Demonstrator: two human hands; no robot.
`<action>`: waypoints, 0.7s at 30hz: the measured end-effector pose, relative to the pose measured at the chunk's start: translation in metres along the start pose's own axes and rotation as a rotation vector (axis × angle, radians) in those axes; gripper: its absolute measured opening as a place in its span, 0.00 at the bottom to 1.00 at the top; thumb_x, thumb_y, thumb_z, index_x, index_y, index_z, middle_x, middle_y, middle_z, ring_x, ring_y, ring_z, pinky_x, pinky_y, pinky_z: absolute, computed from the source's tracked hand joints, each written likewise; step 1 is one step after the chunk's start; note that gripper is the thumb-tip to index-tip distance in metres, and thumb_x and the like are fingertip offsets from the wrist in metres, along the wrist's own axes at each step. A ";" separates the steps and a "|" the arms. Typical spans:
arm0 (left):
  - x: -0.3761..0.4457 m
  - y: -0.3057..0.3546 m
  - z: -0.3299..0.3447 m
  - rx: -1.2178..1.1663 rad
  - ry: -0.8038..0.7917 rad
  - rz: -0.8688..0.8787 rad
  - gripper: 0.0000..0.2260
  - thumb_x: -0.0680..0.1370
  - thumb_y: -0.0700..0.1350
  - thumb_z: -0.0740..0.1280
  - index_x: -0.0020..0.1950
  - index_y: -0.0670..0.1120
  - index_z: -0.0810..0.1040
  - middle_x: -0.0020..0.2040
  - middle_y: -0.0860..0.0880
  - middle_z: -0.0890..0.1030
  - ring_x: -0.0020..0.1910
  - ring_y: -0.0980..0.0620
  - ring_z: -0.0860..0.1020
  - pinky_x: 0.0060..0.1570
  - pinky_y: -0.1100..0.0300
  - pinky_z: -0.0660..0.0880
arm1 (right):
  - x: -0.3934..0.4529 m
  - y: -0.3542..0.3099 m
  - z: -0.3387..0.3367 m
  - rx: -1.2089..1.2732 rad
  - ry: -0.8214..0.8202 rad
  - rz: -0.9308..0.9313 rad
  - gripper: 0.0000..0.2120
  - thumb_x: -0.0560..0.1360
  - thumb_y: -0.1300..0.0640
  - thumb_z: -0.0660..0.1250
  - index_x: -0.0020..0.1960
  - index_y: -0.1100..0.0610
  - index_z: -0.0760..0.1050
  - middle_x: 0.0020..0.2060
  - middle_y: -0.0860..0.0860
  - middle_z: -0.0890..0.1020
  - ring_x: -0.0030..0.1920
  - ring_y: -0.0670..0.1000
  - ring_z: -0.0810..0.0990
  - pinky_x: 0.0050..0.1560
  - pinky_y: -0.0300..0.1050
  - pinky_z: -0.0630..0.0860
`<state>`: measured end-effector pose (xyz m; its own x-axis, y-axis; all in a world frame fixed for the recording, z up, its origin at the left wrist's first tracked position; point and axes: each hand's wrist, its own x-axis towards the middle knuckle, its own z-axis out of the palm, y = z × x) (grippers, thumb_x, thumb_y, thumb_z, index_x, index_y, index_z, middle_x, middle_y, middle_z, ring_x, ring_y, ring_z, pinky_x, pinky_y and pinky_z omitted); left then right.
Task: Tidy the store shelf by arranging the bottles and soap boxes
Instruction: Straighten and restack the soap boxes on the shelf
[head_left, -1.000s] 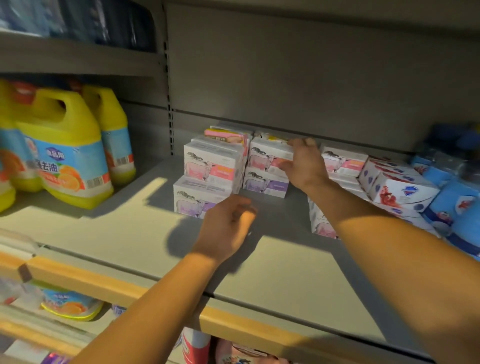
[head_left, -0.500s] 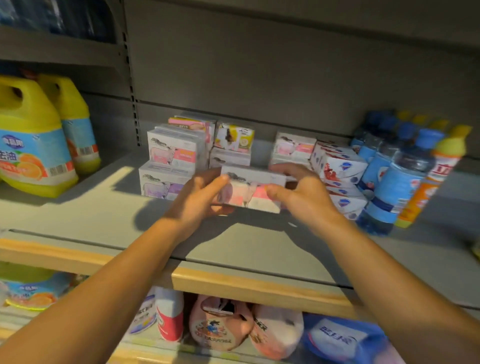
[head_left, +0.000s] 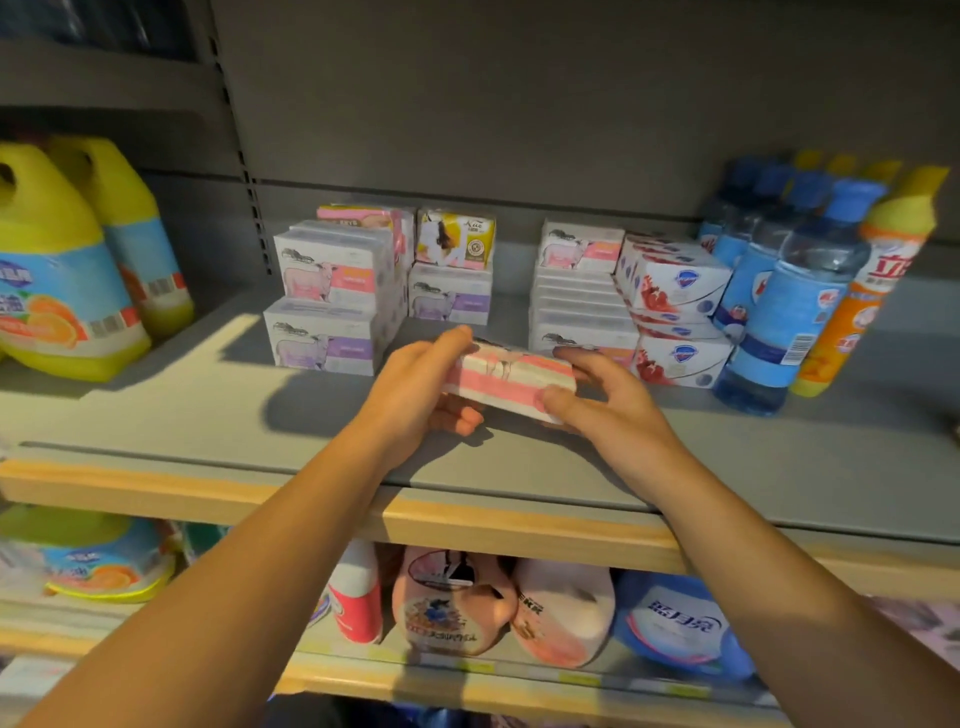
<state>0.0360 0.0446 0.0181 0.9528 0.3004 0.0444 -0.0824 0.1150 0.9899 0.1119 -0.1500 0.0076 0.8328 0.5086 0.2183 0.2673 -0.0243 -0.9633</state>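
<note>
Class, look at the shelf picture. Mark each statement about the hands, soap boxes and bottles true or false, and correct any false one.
1. Both hands hold one pink-and-white soap box. True.
2. The held box rests flat on the shelf. False: it is tilted and held above the shelf.
3. The yellow jugs stand left of the soap box stacks. True.
4. The blue-capped bottles lie on their sides. False: they stand upright, at the right.
5. The left hand is empty. False: its grip is on the box, like the right hand.

Dim, warm light falls from the front-left onto the grey metal shelf (head_left: 156, 415), casting dark shadows behind the stacked boxes; frame edges bow and blur.
</note>
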 end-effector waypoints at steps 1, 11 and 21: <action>0.000 -0.001 0.000 0.027 0.009 -0.003 0.27 0.72 0.63 0.65 0.52 0.39 0.81 0.36 0.36 0.80 0.27 0.43 0.77 0.28 0.57 0.76 | 0.001 0.000 0.001 0.066 0.016 0.040 0.16 0.75 0.58 0.72 0.62 0.55 0.77 0.54 0.50 0.83 0.49 0.46 0.84 0.43 0.37 0.80; -0.008 0.000 0.003 0.076 0.025 0.040 0.16 0.78 0.54 0.64 0.54 0.42 0.78 0.46 0.34 0.81 0.33 0.39 0.78 0.33 0.51 0.79 | 0.002 0.001 -0.002 0.186 0.022 0.078 0.09 0.78 0.56 0.68 0.58 0.49 0.77 0.54 0.49 0.84 0.53 0.49 0.84 0.47 0.46 0.81; -0.017 -0.004 0.005 0.404 0.018 0.380 0.11 0.78 0.43 0.69 0.60 0.48 0.77 0.54 0.55 0.84 0.52 0.59 0.82 0.48 0.64 0.80 | -0.009 0.000 0.000 -0.213 0.130 -0.203 0.28 0.72 0.66 0.74 0.66 0.46 0.72 0.55 0.42 0.79 0.57 0.43 0.80 0.55 0.40 0.79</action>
<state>0.0214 0.0344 0.0141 0.8725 0.2665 0.4095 -0.2970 -0.3762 0.8777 0.1043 -0.1546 0.0060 0.8033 0.4077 0.4342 0.5187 -0.1205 -0.8464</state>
